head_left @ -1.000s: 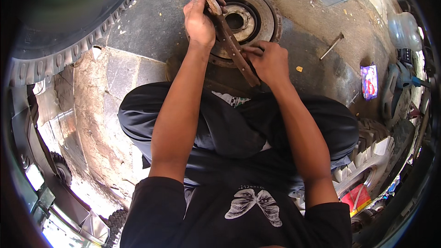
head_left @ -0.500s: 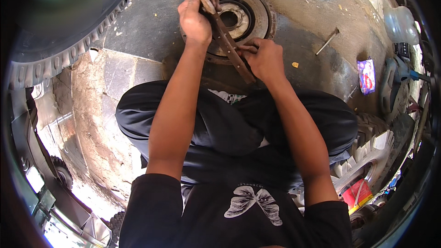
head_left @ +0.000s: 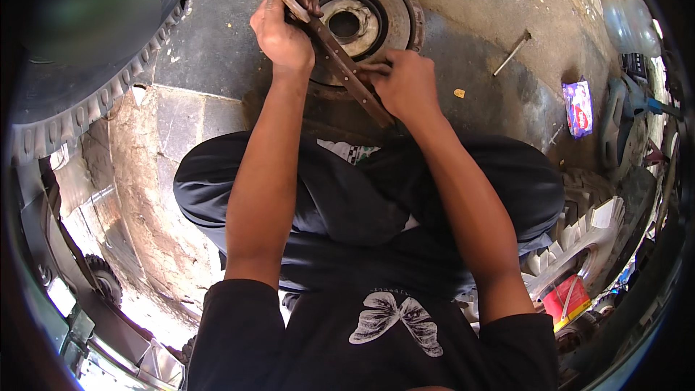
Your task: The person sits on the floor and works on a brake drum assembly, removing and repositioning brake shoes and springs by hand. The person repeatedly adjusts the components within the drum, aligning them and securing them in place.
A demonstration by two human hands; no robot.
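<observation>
A long brown strip with a row of rivets (head_left: 347, 78), like a brake lining, slants over a round metal drum (head_left: 407, 11) lying on the floor. My left hand (head_left: 284, 38) is closed around the strip's upper end, thumb up. A pale, worn piece (head_left: 295, 7) shows between its fingers; whether it is part of the strip I cannot tell. My right hand (head_left: 407, 83) pinches the strip's edge nearer its lower end, fingers curled and partly hidden. The lower end points towards my crossed legs. Behind the strip, the drum's dark central hole is visible.
A large tyre (head_left: 94, 94) stands at the left. Right of the drum lie a thin metal rod (head_left: 512, 56) and a purple packet (head_left: 578, 108). Further right are a clear plastic jug (head_left: 631, 25), a blue tool (head_left: 621, 112) and a red container (head_left: 565, 299).
Both hands and the strip have shifted slightly left in view, as has the drum with the whole scene. The grip of each hand looks the same.
</observation>
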